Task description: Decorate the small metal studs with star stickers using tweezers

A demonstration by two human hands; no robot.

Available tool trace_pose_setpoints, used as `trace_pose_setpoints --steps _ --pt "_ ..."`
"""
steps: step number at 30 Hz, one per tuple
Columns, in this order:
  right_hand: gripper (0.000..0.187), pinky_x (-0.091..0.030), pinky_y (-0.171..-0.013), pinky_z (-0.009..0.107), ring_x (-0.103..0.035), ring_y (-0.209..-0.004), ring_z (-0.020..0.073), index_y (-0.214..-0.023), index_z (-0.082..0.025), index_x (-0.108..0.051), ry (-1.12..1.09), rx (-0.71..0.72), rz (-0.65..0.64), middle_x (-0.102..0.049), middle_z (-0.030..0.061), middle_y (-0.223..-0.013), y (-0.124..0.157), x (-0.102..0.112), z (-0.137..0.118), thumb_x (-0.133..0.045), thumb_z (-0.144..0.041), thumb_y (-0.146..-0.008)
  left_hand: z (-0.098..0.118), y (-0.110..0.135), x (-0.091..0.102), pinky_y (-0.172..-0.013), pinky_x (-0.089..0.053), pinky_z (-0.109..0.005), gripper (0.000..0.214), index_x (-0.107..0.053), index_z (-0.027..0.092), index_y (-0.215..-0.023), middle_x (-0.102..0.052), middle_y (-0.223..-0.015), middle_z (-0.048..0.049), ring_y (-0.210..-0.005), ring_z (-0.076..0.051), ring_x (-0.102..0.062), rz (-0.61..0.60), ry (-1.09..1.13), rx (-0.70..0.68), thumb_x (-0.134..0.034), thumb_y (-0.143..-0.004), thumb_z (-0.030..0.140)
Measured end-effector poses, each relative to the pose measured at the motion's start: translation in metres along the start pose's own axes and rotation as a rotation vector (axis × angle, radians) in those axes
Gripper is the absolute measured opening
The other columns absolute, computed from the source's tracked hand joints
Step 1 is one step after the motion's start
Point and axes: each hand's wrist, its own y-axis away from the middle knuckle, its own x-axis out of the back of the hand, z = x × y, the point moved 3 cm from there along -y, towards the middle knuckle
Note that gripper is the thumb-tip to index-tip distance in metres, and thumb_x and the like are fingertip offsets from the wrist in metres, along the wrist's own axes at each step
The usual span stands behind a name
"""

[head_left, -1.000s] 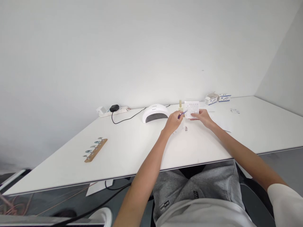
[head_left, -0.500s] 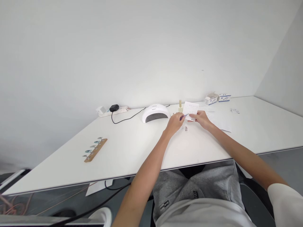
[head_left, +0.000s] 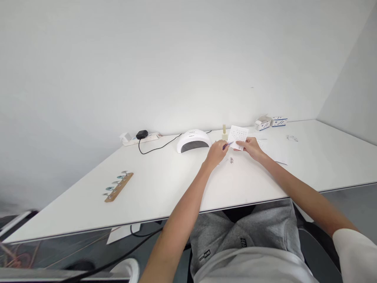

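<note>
My left hand (head_left: 216,152) is closed around slim blue tweezers (head_left: 229,144), their tip against or just over the lower left of a small white sticker sheet (head_left: 239,132). Rows of tiny dark motifs run across that sheet. My right hand (head_left: 252,148) pinches its lower right edge, thumb on the front and fingers behind, tilting it up off the table. Below the hands, a small shiny clear item (head_left: 231,160) lies on the tabletop; its kind is too small to tell. A pale polish bottle (head_left: 224,132) stands just behind the sheet.
A white nail lamp (head_left: 193,141) sits left of my hands, its cord running to a power strip (head_left: 151,137) with a black adapter (head_left: 142,134). A wooden stand (head_left: 119,188) carries several nail tips at left. Small boxes (head_left: 279,121) and papers (head_left: 272,152) lie right.
The sticker sheet has turned slightly and shifted a little to the right. My left hand and the tweezers have drawn back slightly to the left.
</note>
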Motion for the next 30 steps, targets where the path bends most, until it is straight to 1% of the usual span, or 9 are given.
trace_pose_setpoints --steps 6,15,21,30 --pt "0.018 -0.061 -0.076 0.04 -0.068 -0.087 0.025 -0.073 -0.011 -0.068 0.001 0.006 -0.02 -0.073 0.0109 -0.086 -0.002 0.0012 0.002 -0.08 -0.017 -0.061 0.0018 -0.0004 0.0017 -0.06 -0.035 -0.027 0.02 -0.058 0.016 -0.072 -0.06 -0.074 -0.0028 -0.064 -0.014 -0.049 -0.008 -0.018 0.0 -0.046 -0.088 0.021" --pt "0.02 -0.061 -0.074 0.04 -0.068 -0.085 0.0247 -0.075 -0.011 -0.068 0.018 0.009 -0.022 -0.073 0.0104 -0.088 -0.0018 0.0025 0.0038 -0.081 -0.017 -0.061 -0.0007 -0.0009 -0.0009 -0.061 -0.036 -0.027 0.019 -0.059 0.016 -0.074 -0.061 -0.074 -0.0031 -0.065 -0.014 -0.049 -0.002 -0.013 -0.015 -0.046 -0.088 0.02" --pt "0.019 -0.062 -0.073 0.04 -0.068 -0.085 0.0258 -0.071 -0.011 -0.067 0.033 0.0 -0.02 -0.073 0.0103 -0.084 -0.0011 0.0023 0.0021 -0.081 -0.017 -0.06 -0.0021 -0.0012 -0.0024 -0.061 -0.036 -0.027 0.019 -0.059 0.016 -0.073 -0.061 -0.075 -0.0038 -0.066 -0.015 -0.05 0.002 -0.031 -0.026 -0.047 -0.088 0.02" --pt "0.019 -0.062 -0.075 0.04 -0.068 -0.087 0.0249 -0.072 -0.01 -0.067 -0.021 -0.035 -0.024 -0.073 0.0109 -0.088 -0.0002 0.0014 0.0029 -0.081 -0.015 -0.06 -0.0026 -0.0014 -0.0033 -0.063 -0.037 -0.026 0.02 -0.06 0.016 -0.075 -0.061 -0.074 -0.0036 -0.066 -0.015 -0.05 -0.006 -0.013 -0.034 -0.047 -0.088 0.021"
